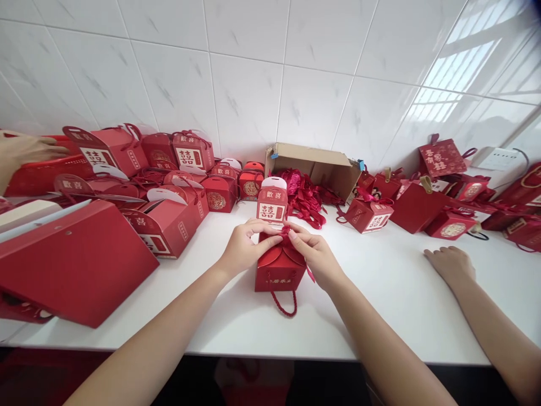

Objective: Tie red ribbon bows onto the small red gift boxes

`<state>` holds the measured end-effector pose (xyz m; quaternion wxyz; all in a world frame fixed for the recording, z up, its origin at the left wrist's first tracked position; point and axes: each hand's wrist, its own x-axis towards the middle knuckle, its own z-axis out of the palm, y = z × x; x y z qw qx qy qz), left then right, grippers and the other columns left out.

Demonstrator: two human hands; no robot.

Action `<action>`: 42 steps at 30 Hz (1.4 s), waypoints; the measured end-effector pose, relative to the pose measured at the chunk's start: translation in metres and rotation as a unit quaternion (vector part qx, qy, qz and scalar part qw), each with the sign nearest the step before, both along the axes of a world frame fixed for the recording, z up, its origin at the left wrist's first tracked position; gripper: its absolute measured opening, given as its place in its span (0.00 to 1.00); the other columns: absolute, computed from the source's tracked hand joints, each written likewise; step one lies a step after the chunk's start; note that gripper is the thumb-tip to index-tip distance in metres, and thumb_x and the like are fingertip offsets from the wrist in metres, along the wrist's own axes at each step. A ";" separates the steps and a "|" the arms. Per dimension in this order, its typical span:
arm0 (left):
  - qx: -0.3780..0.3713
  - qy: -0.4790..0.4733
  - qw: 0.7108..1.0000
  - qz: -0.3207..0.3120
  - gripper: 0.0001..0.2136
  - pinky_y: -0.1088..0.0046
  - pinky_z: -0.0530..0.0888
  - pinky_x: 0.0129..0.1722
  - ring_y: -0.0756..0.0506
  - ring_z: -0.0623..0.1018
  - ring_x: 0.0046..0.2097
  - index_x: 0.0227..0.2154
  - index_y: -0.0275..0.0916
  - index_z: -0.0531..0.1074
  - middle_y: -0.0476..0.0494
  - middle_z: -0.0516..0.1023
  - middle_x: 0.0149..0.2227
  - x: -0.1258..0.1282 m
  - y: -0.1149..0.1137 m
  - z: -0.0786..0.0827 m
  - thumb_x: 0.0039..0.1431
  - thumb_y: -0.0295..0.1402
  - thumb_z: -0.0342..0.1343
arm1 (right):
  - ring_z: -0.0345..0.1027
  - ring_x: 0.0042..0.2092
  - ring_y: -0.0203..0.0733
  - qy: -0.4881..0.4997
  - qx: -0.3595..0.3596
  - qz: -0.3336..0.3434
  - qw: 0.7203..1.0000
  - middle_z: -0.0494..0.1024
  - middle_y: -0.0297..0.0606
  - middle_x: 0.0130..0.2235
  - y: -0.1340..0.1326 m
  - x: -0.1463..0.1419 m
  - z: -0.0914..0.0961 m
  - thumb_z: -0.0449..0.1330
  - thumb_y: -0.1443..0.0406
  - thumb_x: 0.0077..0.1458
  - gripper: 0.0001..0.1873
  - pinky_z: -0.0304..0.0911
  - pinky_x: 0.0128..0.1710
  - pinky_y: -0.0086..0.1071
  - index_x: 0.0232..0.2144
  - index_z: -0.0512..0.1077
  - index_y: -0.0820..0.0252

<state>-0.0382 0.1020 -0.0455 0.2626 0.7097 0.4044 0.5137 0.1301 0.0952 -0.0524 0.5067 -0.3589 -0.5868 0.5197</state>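
Note:
A small red gift box (274, 269) with a red cord handle stands on the white counter (380, 316) in front of me. My left hand (245, 245) and my right hand (313, 251) meet at its top, fingers pinched on the red ribbon (285, 232) and the closing flaps there. Just behind it stands another small red box (271, 204) with a white tab and gold characters.
Many red gift boxes (169, 220) are heaped at the left and along the right wall. An open cardboard carton (315, 164) spills red ribbons (306, 197). Another person's hand (450, 264) rests on the counter at right; another hand (25, 152) reaches in at far left.

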 end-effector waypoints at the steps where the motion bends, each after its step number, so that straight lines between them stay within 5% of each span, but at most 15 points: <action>1: -0.008 -0.006 1.000 0.000 0.05 0.64 0.71 0.45 0.42 0.75 0.40 0.28 0.42 0.79 0.43 0.78 0.31 0.000 0.001 0.000 0.48 0.35 0.62 | 0.60 0.58 0.50 -0.005 0.000 0.001 1.000 0.69 0.39 0.56 0.000 0.000 0.001 0.61 0.49 0.49 0.18 0.55 0.57 0.41 0.25 0.80 0.56; 10: -0.017 -0.019 0.999 -0.033 0.05 0.66 0.74 0.40 0.44 0.78 0.35 0.24 0.41 0.80 0.43 0.80 0.31 -0.004 0.005 -0.002 0.46 0.36 0.65 | 0.68 0.50 0.50 -0.089 0.042 -0.044 0.994 0.80 0.39 0.39 0.002 0.010 0.008 0.53 0.46 0.55 0.25 0.57 0.53 0.44 0.26 0.79 0.57; 15: -0.064 0.011 0.994 -0.093 0.06 0.66 0.74 0.42 0.43 0.78 0.37 0.28 0.40 0.79 0.43 0.81 0.32 -0.010 0.006 0.004 0.49 0.36 0.62 | 0.71 0.44 0.45 -0.111 0.044 -0.016 0.993 0.79 0.38 0.41 0.005 0.025 0.011 0.58 0.58 0.53 0.12 0.64 0.42 0.37 0.37 0.75 0.55; 18: -0.074 0.033 0.990 -0.114 0.06 0.66 0.73 0.43 0.43 0.78 0.38 0.29 0.40 0.79 0.43 0.81 0.33 -0.012 0.005 0.006 0.51 0.35 0.61 | 0.72 0.37 0.41 -0.144 0.046 0.015 0.988 0.80 0.39 0.41 0.006 0.031 0.009 0.59 0.65 0.49 0.19 0.64 0.35 0.34 0.46 0.71 0.54; 21: -0.073 0.040 0.990 -0.117 0.05 0.67 0.72 0.43 0.43 0.78 0.38 0.28 0.39 0.79 0.43 0.81 0.33 -0.013 0.004 0.007 0.51 0.34 0.60 | 0.70 0.31 0.39 -0.197 0.084 -0.017 0.977 0.80 0.37 0.33 0.008 0.032 0.008 0.59 0.65 0.49 0.16 0.63 0.32 0.34 0.43 0.73 0.56; 25: -0.078 0.042 0.989 -0.115 0.05 0.67 0.73 0.43 0.43 0.78 0.39 0.29 0.39 0.78 0.42 0.80 0.34 -0.013 0.001 0.009 0.52 0.32 0.59 | 0.66 0.29 0.37 -0.214 0.162 -0.067 0.961 0.77 0.33 0.27 0.004 0.037 0.013 0.61 0.65 0.49 0.11 0.61 0.32 0.33 0.38 0.75 0.57; 30: -0.065 0.049 0.985 -0.149 0.05 0.67 0.73 0.43 0.44 0.78 0.39 0.30 0.40 0.78 0.42 0.80 0.34 -0.011 -0.001 0.012 0.53 0.31 0.57 | 0.54 0.17 0.31 -0.198 0.134 0.010 0.971 0.60 0.24 0.14 -0.006 0.050 0.026 0.59 0.59 0.54 0.11 0.53 0.20 0.28 0.38 0.75 0.56; 36: -0.052 0.045 0.983 -0.169 0.05 0.68 0.73 0.43 0.44 0.78 0.39 0.30 0.39 0.78 0.42 0.80 0.34 -0.008 -0.002 0.010 0.54 0.30 0.57 | 0.64 0.30 0.35 -0.228 0.277 0.073 0.930 0.76 0.38 0.41 -0.002 0.044 0.021 0.59 0.67 0.52 0.16 0.63 0.30 0.31 0.45 0.73 0.54; 42: -0.067 0.034 0.984 -0.162 0.05 0.70 0.72 0.43 0.45 0.77 0.40 0.32 0.37 0.77 0.42 0.79 0.35 -0.009 -0.001 0.007 0.53 0.31 0.59 | 0.69 0.34 0.37 -0.220 0.383 0.034 0.896 0.77 0.37 0.37 0.007 0.033 0.004 0.55 0.71 0.56 0.15 0.66 0.32 0.30 0.43 0.74 0.52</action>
